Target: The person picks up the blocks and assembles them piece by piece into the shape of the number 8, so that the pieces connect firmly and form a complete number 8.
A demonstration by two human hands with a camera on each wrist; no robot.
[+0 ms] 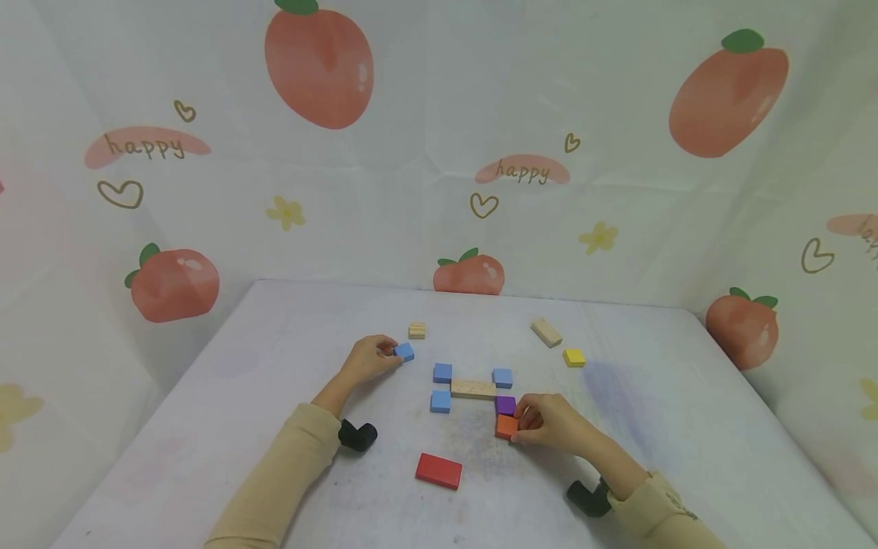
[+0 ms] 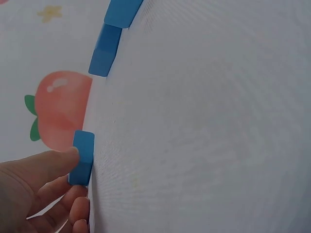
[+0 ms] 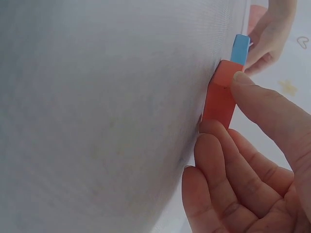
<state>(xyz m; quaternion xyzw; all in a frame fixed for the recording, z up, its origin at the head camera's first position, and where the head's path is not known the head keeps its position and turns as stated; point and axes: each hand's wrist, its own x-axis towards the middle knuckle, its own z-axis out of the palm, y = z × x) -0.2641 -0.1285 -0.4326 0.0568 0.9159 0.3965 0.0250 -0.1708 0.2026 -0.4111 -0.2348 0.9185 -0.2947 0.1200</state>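
At the left, my left hand [image 1: 369, 360] pinches a blue block [image 1: 404, 351] between thumb and fingers; the left wrist view shows the thumb on this blue block [image 2: 82, 158]. My right hand [image 1: 557, 424] pinches an orange block [image 1: 507, 427], which sits against the near side of a purple block [image 1: 505, 406]. In the right wrist view the thumb and fingers meet the orange block [image 3: 221, 97] from both ends. A long wooden block [image 1: 473, 390] lies between the hands, with blue blocks [image 1: 442, 373], [image 1: 441, 402] at its left and another blue block [image 1: 503, 377] behind its right end.
A red rectangular block [image 1: 439, 471] lies at the front of the white table [image 1: 274, 488]. Farther back are small wooden blocks [image 1: 417, 331], a wooden block [image 1: 546, 332] and a yellow block [image 1: 574, 357]. A printed cloth [image 1: 411, 213] hangs behind the table.
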